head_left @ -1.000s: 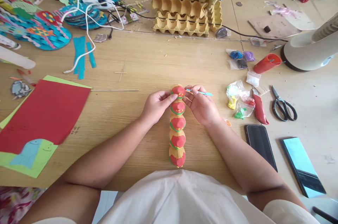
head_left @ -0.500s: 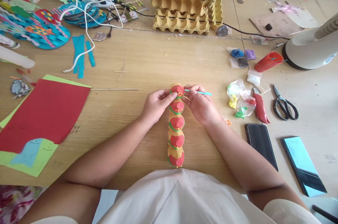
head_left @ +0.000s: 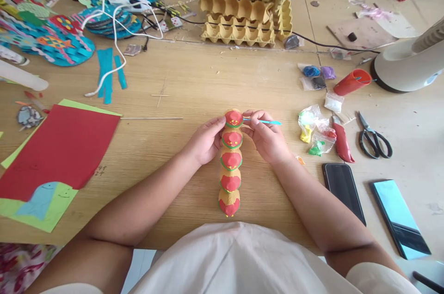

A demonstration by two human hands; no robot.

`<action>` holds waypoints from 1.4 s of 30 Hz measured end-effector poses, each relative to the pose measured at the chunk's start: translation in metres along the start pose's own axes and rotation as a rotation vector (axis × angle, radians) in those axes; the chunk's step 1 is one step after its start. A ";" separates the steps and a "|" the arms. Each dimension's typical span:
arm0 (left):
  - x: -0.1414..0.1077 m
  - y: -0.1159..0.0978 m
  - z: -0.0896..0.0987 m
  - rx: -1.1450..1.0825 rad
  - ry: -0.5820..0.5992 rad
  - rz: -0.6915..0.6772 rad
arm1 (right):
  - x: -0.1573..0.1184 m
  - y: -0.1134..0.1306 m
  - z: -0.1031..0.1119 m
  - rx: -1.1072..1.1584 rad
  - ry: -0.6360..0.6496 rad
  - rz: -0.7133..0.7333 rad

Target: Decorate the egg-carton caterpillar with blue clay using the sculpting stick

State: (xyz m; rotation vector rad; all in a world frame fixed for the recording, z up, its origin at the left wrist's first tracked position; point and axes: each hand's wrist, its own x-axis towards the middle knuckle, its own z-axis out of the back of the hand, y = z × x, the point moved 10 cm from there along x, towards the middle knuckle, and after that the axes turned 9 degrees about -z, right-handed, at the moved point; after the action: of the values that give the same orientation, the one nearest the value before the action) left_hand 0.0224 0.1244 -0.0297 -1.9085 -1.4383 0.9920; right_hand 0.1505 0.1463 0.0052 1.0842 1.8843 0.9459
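wooden table (head_left: 187, 72) (cartons (head_left: 239, 6) behind): left grip (head_left: 207, 140) apparently clasps painted strip (head_left: 231, 160); right grip (head_left: 268, 139) pinches blue tool (head_left: 272, 122).

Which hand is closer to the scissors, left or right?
The right. The right hand is left of the scissors, with a red-handled tool between. The left hand is farther left, on the other side of the bumpy painted strip.

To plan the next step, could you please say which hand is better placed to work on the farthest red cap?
Probably the right hand: it holds the blue tool beside that red cap, while the left hand holds the strip.
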 end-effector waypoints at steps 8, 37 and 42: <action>0.001 -0.001 0.005 -0.013 -0.039 -0.037 | -0.012 0.033 -0.006 -0.529 -0.065 0.381; 0.001 0.000 0.004 -0.025 -0.046 -0.078 | -0.014 0.031 -0.012 -0.653 -0.098 0.458; 0.001 0.000 0.006 -0.017 -0.063 -0.080 | -0.014 0.031 -0.011 -0.647 -0.117 0.445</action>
State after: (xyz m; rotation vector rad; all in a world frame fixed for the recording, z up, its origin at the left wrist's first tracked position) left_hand 0.0180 0.1257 -0.0333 -1.8313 -1.5508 1.0129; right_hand 0.1569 0.1426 0.0399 1.1241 1.1151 1.5642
